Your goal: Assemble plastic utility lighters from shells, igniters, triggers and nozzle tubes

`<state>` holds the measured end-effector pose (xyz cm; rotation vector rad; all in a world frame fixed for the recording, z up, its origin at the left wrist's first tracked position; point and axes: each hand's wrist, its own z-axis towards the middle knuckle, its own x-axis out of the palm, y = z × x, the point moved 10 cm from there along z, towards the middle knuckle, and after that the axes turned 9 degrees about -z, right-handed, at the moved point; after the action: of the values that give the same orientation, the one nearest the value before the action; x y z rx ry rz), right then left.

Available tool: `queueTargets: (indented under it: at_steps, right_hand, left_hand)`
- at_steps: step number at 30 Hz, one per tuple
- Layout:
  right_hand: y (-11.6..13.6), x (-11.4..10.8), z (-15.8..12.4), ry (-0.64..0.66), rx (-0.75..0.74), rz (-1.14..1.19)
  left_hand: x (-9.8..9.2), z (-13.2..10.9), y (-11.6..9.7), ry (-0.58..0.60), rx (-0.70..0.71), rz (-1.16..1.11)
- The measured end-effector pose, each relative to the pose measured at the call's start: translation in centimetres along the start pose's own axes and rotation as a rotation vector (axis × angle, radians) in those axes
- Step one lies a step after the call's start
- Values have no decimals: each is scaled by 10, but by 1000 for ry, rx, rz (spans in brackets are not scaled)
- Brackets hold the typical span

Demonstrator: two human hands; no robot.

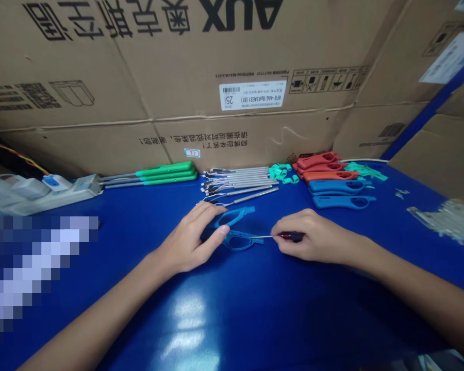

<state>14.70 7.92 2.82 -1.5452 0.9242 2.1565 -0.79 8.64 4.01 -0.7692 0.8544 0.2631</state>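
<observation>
My left hand point(191, 239) is closed on a blue plastic handle shell point(244, 244) with an oval opening, its thumb lying along the near piece. A second blue shell half point(237, 218) sits just behind it, by the fingertips of the same hand. Between the fingers of my right hand point(313, 236) is a small screwdriver point(293, 236) with a dark red grip. Its thin metal shaft points left, and the tip reaches the near shell around the opening; exact contact is too small to tell.
Metal rods with wires point(247, 179), small teal rings point(284, 172), red handle shells point(320, 164) and blue handle shells point(338, 201) line the back. Green-handled pieces point(166, 173) and a power strip point(62, 195) lie left, clear plastic parts point(448, 219) right. A cardboard box point(178, 98) stands behind.
</observation>
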Motion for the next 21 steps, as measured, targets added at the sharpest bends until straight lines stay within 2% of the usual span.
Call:
queueTargets:
  at_steps: [7, 13, 16, 21]
  right_hand:
    - [-2, 0, 2, -9, 2, -1]
    - [-3, 0, 0, -2, 5, -13]
    - [-4, 0, 0, 2, 8, -21]
    - [-5, -2, 1, -3, 14, -37]
  left_hand:
    - [-10, 2, 4, -40, -4, 125]
    - [-16, 2, 19, -64, -63, 198]
    - [-17, 1, 25, -73, -108, 153]
    - [-28, -2, 42, -206, -273, -115]
